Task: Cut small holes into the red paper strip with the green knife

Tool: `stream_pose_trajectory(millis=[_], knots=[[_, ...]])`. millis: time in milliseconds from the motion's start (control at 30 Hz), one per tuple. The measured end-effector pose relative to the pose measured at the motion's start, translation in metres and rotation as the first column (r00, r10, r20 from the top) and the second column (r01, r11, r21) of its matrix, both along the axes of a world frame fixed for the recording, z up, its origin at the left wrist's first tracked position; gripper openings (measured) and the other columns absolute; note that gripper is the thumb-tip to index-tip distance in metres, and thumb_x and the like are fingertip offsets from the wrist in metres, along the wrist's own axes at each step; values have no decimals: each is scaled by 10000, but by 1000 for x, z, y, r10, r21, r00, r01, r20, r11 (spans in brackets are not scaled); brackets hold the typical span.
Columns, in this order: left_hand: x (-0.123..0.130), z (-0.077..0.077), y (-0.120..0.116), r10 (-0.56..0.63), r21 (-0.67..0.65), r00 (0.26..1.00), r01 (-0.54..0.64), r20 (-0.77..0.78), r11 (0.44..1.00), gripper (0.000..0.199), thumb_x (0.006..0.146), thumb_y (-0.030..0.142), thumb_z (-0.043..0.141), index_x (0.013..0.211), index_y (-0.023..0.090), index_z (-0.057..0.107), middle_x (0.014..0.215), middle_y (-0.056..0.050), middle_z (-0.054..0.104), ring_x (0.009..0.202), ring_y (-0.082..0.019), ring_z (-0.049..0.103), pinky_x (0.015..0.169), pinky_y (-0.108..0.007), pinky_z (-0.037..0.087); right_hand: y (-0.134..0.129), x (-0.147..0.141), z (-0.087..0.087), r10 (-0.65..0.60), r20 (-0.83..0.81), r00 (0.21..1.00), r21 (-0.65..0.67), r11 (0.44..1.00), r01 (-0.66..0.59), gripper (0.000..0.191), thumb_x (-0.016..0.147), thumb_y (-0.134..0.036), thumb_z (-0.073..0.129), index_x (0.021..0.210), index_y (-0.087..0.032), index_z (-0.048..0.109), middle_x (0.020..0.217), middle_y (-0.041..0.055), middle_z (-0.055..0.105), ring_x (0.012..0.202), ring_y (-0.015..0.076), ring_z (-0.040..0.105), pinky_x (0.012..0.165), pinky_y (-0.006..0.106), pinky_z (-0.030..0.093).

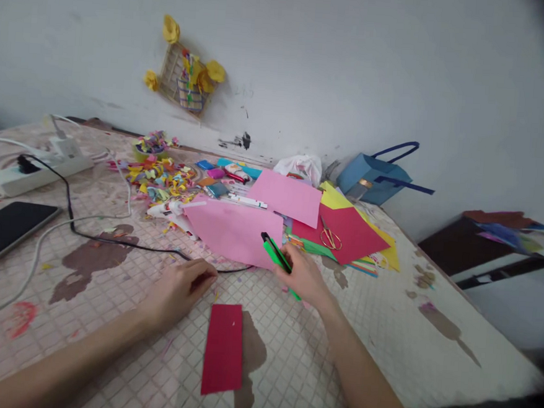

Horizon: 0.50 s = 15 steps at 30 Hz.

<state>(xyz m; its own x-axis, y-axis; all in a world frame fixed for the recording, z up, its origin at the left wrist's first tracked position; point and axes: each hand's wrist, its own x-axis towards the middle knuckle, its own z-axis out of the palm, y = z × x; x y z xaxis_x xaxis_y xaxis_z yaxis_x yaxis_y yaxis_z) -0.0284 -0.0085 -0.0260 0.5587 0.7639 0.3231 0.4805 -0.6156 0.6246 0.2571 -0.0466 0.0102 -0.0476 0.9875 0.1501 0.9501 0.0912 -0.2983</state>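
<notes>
1. While the right hand (pixel 300 273) holds, fingers closed, a slim bright-green plastic cutter (pixel 272 252) with black parts, likely for firm control, the cutter's black end points toward a large pale-pink paper sheet (pixel 235 229).
2. The left hand (pixel 180 288) rests with fingers curled; whether they pinch anything, I cannot tell.
3. A dark-red rectangular paper card (pixel 223 353) lies flat, nearer than both hands, apparently within easy reach.
4. A thin black cable (pixel 106 241) runs just beyond the left hand, possibly hindering it.

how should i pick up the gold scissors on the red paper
Probably by the finger loops of the gold scissors, coming from your near side: they lie on the red paper with loops toward you and blades pointing away. Your right hand is closer but already holds the green-and-black tool.
</notes>
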Motion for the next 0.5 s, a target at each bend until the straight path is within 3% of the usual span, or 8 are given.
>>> stream_pose_trajectory(millis=[233,400,500], knots=[[-1,-1,3,23,21,1000,-23,-1,1000,230,951,311,467,916,190,660,803,-27,680,669,-149,597,612,-247,453,9,10,-22,-87,24,996,58,995,86,161,815,-244,667,927,-207,558,892,64,654,836,245,623,644,282,410],[-3,-5,10,53,44,998,-53,18,998,229,941,311,471,910,183,658,806,-34,681,663,-150,600,600,-249,454,17,-8,-10,4,-14,1000,146,989,-2,106,915,-234,592,1017,-205,585,1077,84,644,1063,231,601,903,333,469],[-5,-6,15,66,61,998,-67,26,996,228,942,302,464,899,182,654,831,-41,677,680,-155,609,595,-247,462,38,-15,-1,69,-24,997,141,988,-65,109,916,-223,618,1025,-215,625,1093,56,659,1073,198,608,959,320,474]])
